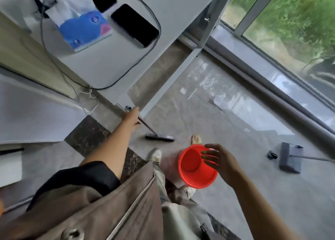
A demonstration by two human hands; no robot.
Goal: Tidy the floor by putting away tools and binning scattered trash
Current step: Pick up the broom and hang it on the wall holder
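Both hands: left hand [130, 118] grips broom [159, 137]; right hand [220, 161] fingers spread beside bucket [197, 167] rim.

Tiled floor [226, 113], red bucket [195, 169], squeegee [159, 137], flat mop [290, 157], paper scrap [183, 90]

Looks like an office or workroom at ground level. White worktop [116, 62] on a slim metal leg [168, 87], carrying two dark phones [135, 26], a blue printed tissue pack [84, 29] and trailing black cables [54, 62] near its edge. Polished grey stone-look floor tiles [226, 116] with a dark marbled strip [87, 136]. Floor-to-ceiling glazing in metal frames [253, 9] along one side, grass [299, 18] outside. Cleaning gear on the floor: a broom [159, 137], a flat mop [290, 158], a red bucket [196, 167].
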